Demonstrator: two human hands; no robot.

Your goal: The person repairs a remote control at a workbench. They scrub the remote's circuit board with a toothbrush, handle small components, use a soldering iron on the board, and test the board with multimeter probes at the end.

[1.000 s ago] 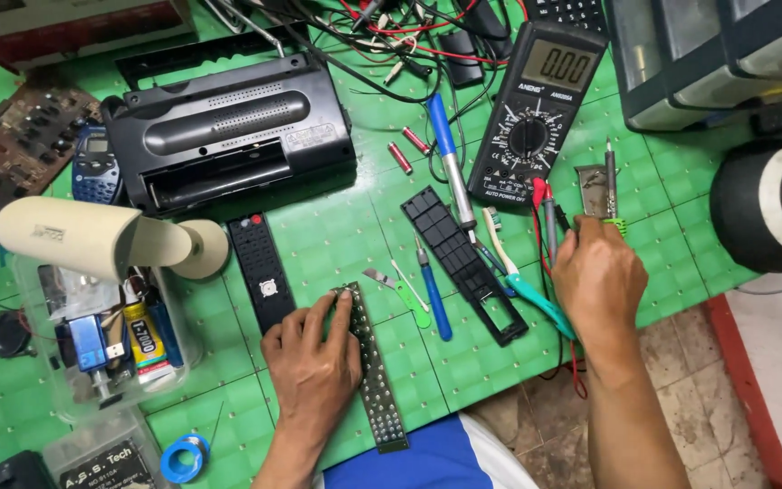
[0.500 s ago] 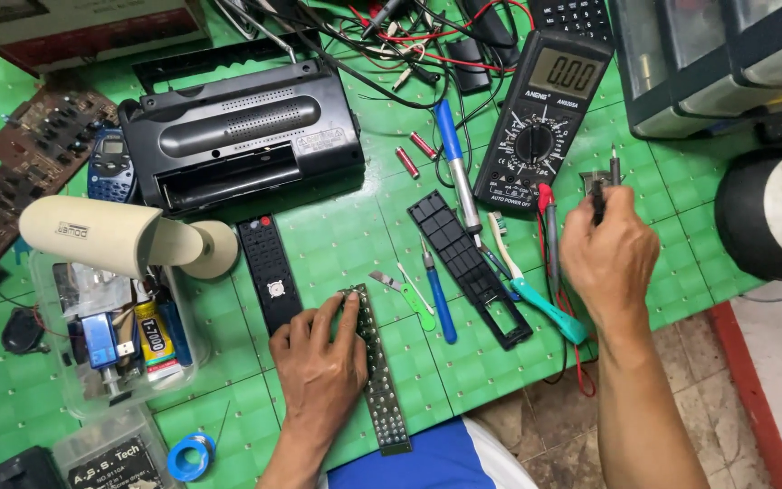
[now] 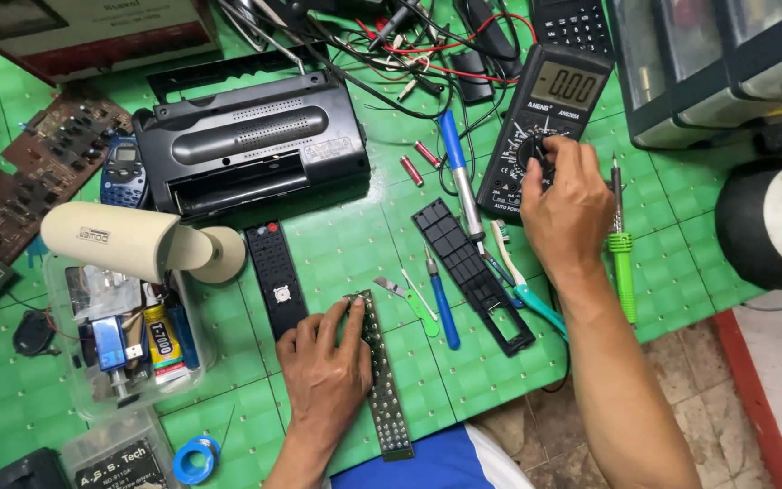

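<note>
Multimeter [image 3: 536, 122] dial hidden under right hand [image 3: 565, 210] fingers; circuit strip [image 3: 382, 380] (left edge) under left hand [image 3: 325, 376].

An electronics repair workshop: the bench [image 3: 337, 244] wears a green gridded cutting mat crowded with a black digital multimeter [image 3: 545, 118], a blue-handled soldering iron [image 3: 460, 177], tangled red and black test leads [image 3: 427, 45], bare brown circuit boards [image 3: 20, 181] at the far left, small blue screwdrivers [image 3: 441, 303], an opened black remote-control shell [image 3: 472, 272] and a clear plastic tub of glue and parts [image 3: 119, 344]
</note>
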